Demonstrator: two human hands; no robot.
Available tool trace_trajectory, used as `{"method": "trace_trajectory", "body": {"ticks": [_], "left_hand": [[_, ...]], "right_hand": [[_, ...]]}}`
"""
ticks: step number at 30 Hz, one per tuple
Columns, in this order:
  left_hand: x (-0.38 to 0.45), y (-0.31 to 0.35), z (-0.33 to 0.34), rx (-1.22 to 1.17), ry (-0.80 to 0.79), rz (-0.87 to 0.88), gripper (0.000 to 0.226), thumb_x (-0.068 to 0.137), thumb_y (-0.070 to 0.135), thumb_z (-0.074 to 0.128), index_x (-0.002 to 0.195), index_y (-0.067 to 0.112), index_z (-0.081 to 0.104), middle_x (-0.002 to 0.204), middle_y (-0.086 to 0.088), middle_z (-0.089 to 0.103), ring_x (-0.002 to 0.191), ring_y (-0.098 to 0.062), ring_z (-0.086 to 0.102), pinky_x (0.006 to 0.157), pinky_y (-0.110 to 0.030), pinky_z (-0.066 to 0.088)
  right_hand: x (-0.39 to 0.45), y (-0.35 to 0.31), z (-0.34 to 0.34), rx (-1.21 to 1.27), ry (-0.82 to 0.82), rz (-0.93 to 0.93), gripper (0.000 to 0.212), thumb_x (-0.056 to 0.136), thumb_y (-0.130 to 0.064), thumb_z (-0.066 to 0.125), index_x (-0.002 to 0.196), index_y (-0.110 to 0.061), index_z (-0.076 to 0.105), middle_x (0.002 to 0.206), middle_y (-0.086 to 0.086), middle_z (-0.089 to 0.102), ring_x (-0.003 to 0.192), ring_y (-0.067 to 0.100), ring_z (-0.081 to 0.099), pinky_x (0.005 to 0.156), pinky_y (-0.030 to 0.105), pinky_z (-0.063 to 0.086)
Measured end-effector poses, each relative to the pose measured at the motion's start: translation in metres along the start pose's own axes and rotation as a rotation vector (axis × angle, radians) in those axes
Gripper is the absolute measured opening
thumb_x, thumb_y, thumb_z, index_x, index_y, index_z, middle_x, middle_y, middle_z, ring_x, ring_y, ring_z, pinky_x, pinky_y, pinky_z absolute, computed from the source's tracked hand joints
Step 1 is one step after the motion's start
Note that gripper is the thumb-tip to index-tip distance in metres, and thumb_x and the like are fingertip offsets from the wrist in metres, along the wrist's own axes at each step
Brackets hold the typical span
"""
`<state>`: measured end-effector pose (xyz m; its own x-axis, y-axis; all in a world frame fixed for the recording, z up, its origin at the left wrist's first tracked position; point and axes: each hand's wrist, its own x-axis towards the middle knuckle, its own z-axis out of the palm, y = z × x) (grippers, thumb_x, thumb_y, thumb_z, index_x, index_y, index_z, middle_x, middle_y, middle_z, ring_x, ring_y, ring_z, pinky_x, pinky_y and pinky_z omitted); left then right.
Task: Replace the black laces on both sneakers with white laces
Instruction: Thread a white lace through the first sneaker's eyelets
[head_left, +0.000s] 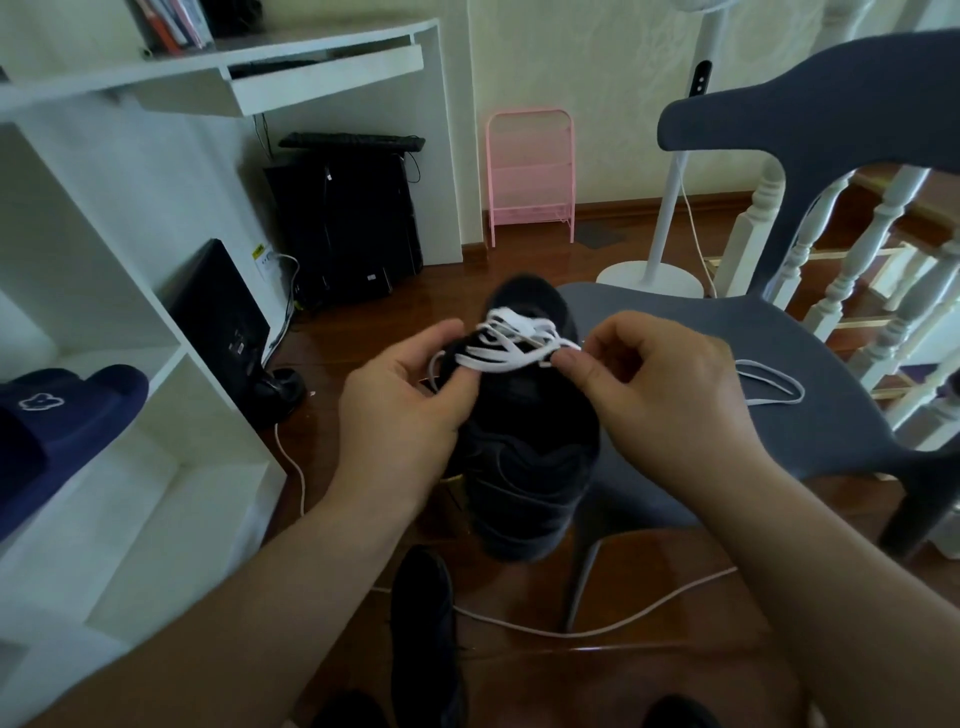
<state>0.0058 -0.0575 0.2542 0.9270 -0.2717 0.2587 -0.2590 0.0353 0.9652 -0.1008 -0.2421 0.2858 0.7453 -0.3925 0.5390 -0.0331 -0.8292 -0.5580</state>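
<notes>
Both hands pinch white lace (511, 349) | left hand (402, 400), right hand (660, 384) | black sneaker (524, 457) overhangs chair (737, 374) edge

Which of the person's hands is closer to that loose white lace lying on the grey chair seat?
The right hand. It is just left of the loose white lace on the chair seat, pinching the sneaker's lace. The left hand is farther, beyond the sneaker.

Both bare forearms are reaching in from the lower corners of the frame toward its centre. The left hand (410, 395) is curling its fingers, thumb pointing up-right, while the right hand (660, 384) is pinching with thumb and bent forefinger, knuckles facing upward.
</notes>
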Motion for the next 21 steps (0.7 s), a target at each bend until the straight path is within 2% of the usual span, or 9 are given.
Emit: {"method": "trace_trajectory", "body": {"ticks": [2,5,9,12,14,16,18,20,21], "left_hand": [[0.002,0.006,-0.005,0.033,0.054,0.116,0.035,0.090,0.037,0.082,0.119,0.054,0.074,0.105,0.017,0.080,0.099,-0.004,0.077,0.083,-0.019,0.061],[0.000,0.008,-0.004,0.015,0.064,0.204,0.036,0.094,0.035,0.079,0.118,0.060,0.071,0.108,0.020,0.079,0.102,-0.002,0.075,0.085,-0.018,0.060],[-0.014,0.002,0.005,0.091,-0.035,0.205,0.042,0.091,0.036,0.080,0.127,0.054,0.070,0.094,0.022,0.078,0.085,0.004,0.073,0.078,-0.015,0.059],[-0.014,0.005,0.004,0.151,-0.154,0.045,0.041,0.085,0.050,0.080,0.125,0.053,0.073,0.090,0.019,0.078,0.085,-0.003,0.075,0.080,-0.020,0.062],[-0.006,0.009,0.001,0.000,-0.141,-0.092,0.021,0.091,0.044,0.078,0.112,0.044,0.081,0.100,0.016,0.081,0.096,-0.004,0.076,0.079,-0.017,0.060],[0.002,0.013,-0.001,-0.111,-0.086,-0.237,0.013,0.097,0.027,0.075,0.104,0.032,0.085,0.103,0.009,0.082,0.097,-0.004,0.077,0.075,-0.016,0.059],[0.010,0.016,-0.003,-0.214,-0.031,-0.370,0.015,0.097,0.014,0.073,0.098,0.023,0.085,0.099,0.002,0.083,0.086,-0.008,0.079,0.067,-0.020,0.060],[0.024,0.016,-0.014,-0.304,0.110,-0.409,0.018,0.098,0.008,0.069,0.098,0.020,0.083,0.096,0.000,0.083,0.077,-0.005,0.078,0.060,-0.020,0.059],[0.033,0.015,-0.024,-0.338,0.208,-0.389,0.018,0.100,0.008,0.067,0.103,0.018,0.081,0.097,0.000,0.083,0.079,-0.005,0.077,0.063,-0.019,0.059]], "right_hand": [[-0.002,0.001,-0.004,-0.056,-0.015,-0.031,0.039,0.087,-0.064,0.061,0.075,-0.028,0.063,0.063,-0.010,0.056,0.062,0.004,0.054,0.055,0.025,0.041],[-0.003,-0.002,0.003,-0.120,-0.108,0.038,0.039,0.087,-0.070,0.056,0.087,-0.031,0.061,0.070,-0.012,0.060,0.068,0.004,0.056,0.059,0.029,0.045],[-0.004,0.002,0.014,-0.127,-0.093,0.101,0.037,0.097,-0.052,0.057,0.076,-0.022,0.057,0.063,-0.004,0.058,0.063,0.019,0.057,0.058,0.037,0.044],[0.000,0.008,0.010,-0.109,-0.002,0.080,0.029,0.101,-0.042,0.058,0.085,-0.019,0.068,0.069,0.000,0.066,0.068,0.026,0.062,0.063,0.040,0.050],[0.002,0.011,0.007,-0.106,0.048,0.051,0.029,0.101,-0.042,0.059,0.092,-0.017,0.072,0.075,0.002,0.070,0.072,0.027,0.065,0.065,0.040,0.052],[0.001,0.012,0.005,-0.096,0.074,0.029,0.031,0.102,-0.043,0.059,0.097,-0.016,0.073,0.077,0.002,0.072,0.073,0.026,0.067,0.068,0.041,0.054],[0.002,0.014,0.004,-0.092,0.075,0.019,0.032,0.102,-0.043,0.057,0.101,-0.015,0.074,0.079,0.002,0.072,0.074,0.025,0.067,0.069,0.044,0.056],[0.003,0.017,0.000,-0.093,0.096,0.016,0.032,0.103,-0.041,0.057,0.105,-0.014,0.074,0.082,0.002,0.073,0.076,0.025,0.068,0.070,0.045,0.056],[0.004,0.019,-0.003,-0.092,0.118,0.014,0.032,0.103,-0.041,0.057,0.106,-0.014,0.074,0.083,0.002,0.074,0.076,0.025,0.068,0.070,0.045,0.056]]}}
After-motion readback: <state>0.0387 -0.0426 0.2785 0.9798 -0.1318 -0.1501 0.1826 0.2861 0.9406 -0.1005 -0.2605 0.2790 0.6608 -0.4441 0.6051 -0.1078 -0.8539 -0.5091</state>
